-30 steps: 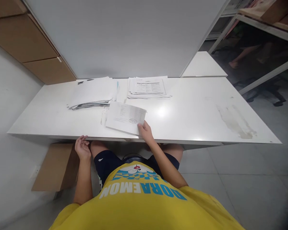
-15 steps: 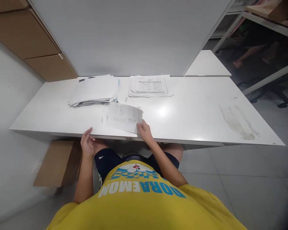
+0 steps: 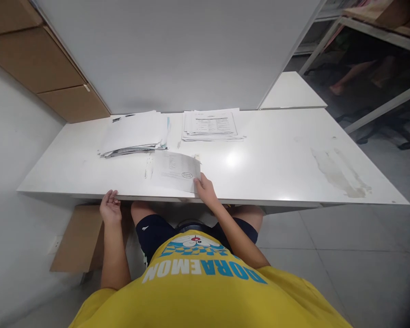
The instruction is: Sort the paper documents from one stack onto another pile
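Note:
I sit at a white table. My right hand pinches the near right corner of a printed sheet of paper that bears an oval stamp, and that corner is lifted off the table. My left hand hovers at the table's near edge, palm up, fingers loosely curled and apart, holding nothing. Two stacks of paper lie at the back: a fanned left stack with blank sides up and a neater right stack with print showing.
A grey partition rises behind the table. Brown cardboard boxes stand at the left, and another cardboard box sits under the table. A stain marks the table's right part. Metal shelving stands at the far right.
The sheet has been drawn slightly nearer and its far edge has risen. My left hand moved right along the table edge, then back to the left.

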{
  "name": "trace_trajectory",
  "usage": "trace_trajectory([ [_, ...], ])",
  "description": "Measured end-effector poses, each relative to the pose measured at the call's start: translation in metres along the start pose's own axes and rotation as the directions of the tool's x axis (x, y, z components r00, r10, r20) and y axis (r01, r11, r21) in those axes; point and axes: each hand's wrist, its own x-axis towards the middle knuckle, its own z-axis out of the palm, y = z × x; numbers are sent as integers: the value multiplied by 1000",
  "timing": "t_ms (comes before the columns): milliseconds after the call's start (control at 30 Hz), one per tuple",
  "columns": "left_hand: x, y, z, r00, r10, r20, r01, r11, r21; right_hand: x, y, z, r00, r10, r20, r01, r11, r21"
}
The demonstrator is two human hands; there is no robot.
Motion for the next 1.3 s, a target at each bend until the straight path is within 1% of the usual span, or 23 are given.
trace_trajectory([
  [67, -1, 0, 2, 994, 78, -82, -73, 996, 58, -1, -1, 0, 1000, -6, 2, 6, 1000, -6],
  [100, -2, 0, 2, 980, 152, -129, -139, 985, 102, -1, -1, 1, 1000, -10, 1, 10, 1000, -9],
  [167, -6, -1, 4, 919, 350, -180, -316, 929, 193, -1, -2, 1, 1000, -17, -1, 17, 1000, -16],
  [233, -13, -2, 5, 842, 522, -135, -482, 841, 247, 0, -2, 1, 1000, -18, 3, 18, 1000, -20],
  [267, -17, -2, 6, 815, 573, -86, -536, 802, 262, 0, -1, 1, 1000, -17, 7, 17, 1000, -22],
  [333, -25, -3, 10, 789, 613, 42, -594, 744, 308, 0, 0, 1, 1000, -13, 9, 13, 1000, -24],
  [400, -31, -2, 19, 763, 617, 191, -637, 667, 387, 0, 0, 1, 1000, -10, 1, 10, 1000, -22],
  [467, -35, -2, 34, 721, 607, 332, -689, 583, 431, 0, 1, 2, 1000, -9, -10, 9, 1000, -15],
  [533, -38, -4, 54, 704, 549, 449, -709, 570, 415, 1, -1, 3, 1000, -2, -17, 2, 1000, 4],
  [633, -41, -12, 90, 737, 365, 568, -616, 709, 344, 1, -5, 0, 1000, 21, -22, -20, 997, 70],
  [700, -44, -19, 111, 777, 224, 588, -483, 811, 330, -3, -7, -10, 998, 56, -18, -54, 991, 123],
  [733, -46, -23, 120, 800, 171, 575, -427, 835, 347, -8, -8, -19, 996, 88, -13, -85, 985, 150],
  [800, -51, -31, 134, 833, 115, 542, -391, 815, 428, -22, -5, -42, 981, 193, 9, -191, 961, 202],
  [833, -56, -34, 139, 833, 104, 544, -408, 780, 475, -30, -2, -55, 963, 268, 30, -268, 936, 228],
  [867, -61, -37, 145, 816, 95, 571, -442, 739, 509, -39, 1, -69, 934, 352, 61, -356, 900, 253],
  [900, -68, -39, 151, 778, 81, 623, -489, 701, 519, -47, 5, -82, 899, 429, 90, -436, 855, 282],
  [933, -76, -42, 157, 718, 66, 693, -547, 669, 504, -54, 8, -95, 867, 486, 113, -495, 810, 314],
  [1000, -94, -50, 174, 548, 54, 835, -684, 604, 409, -63, 11, -115, 822, 552, 141, -560, 739, 374],
  [1067, -110, -59, 194, 357, 47, 933, -807, 518, 283, -64, 10, -128, 816, 563, 131, -561, 717, 413],
  [1133, -120, -69, 212, 211, 12, 977, -877, 445, 183, -60, 9, -135, 827, 553, 103, -542, 733, 411],
  [1200, -123, -79, 224, 104, -37, 994, -903, 416, 110, -55, 9, -137, 835, 542, 96, -534, 754, 382],
  [1233, -123, -83, 226, 64, -56, 996, -906, 416, 82, -54, 9, -137, 834, 542, 108, -540, 759, 364],
  [1300, -120, -88, 227, 20, -73, 997, -898, 438, 50, -54, 11, -136, 823, 549, 145, -563, 757, 330],
])
